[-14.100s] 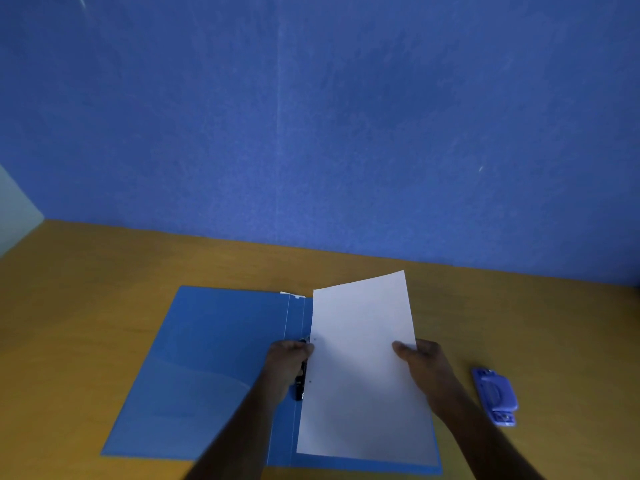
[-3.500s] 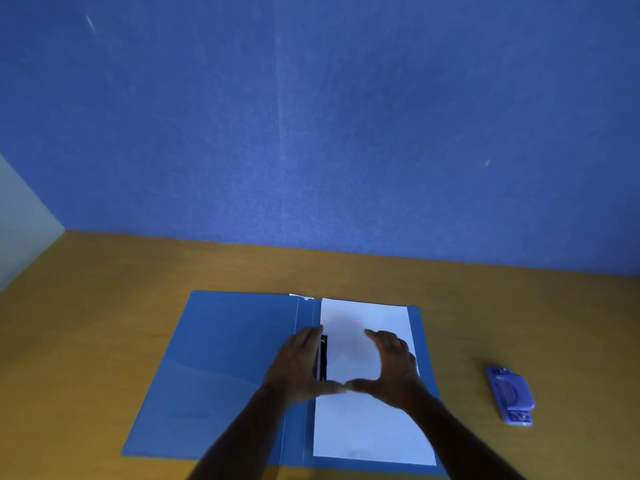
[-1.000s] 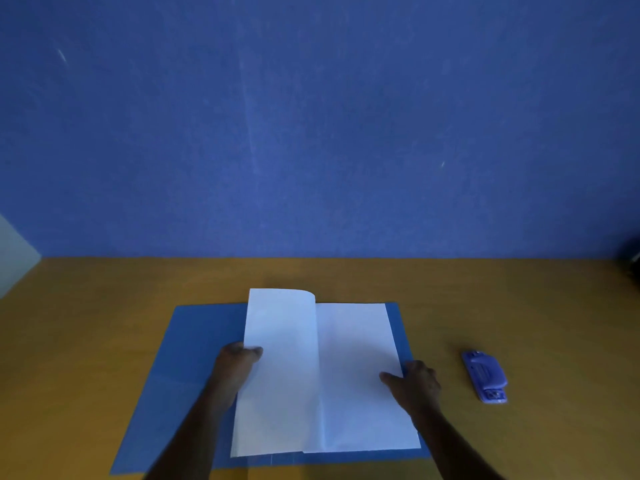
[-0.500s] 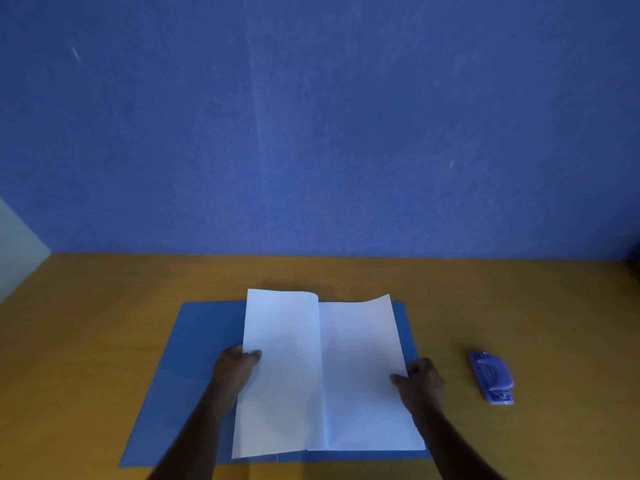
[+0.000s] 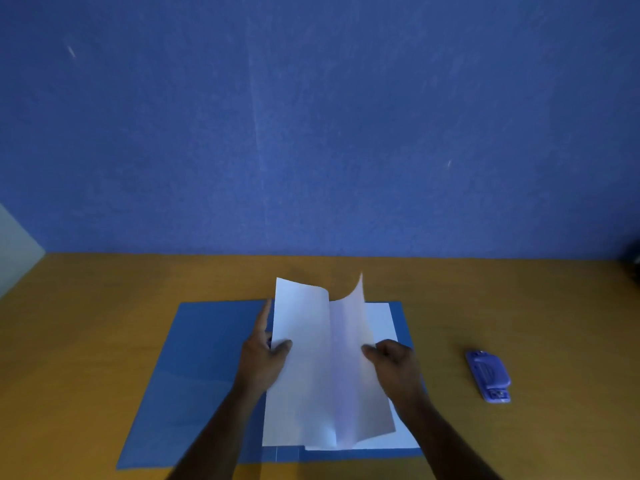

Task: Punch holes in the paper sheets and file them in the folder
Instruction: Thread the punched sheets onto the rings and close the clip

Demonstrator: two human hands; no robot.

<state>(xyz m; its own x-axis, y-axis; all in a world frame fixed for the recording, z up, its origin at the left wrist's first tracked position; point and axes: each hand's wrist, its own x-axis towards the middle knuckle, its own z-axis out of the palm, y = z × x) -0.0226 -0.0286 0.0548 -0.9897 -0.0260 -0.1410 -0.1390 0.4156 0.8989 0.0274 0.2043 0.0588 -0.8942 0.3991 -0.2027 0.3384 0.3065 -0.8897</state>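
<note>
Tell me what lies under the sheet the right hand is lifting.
Under the lifted sheet, held by the right hand, another white sheet lies flat on the blue folder. The binding edge and any punched holes are covered by the pages.

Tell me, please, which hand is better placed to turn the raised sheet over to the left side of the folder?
Probably the right hand: it already pinches the raised sheet at its free edge. The left hand is busy holding the already turned sheet over the folder.
</note>
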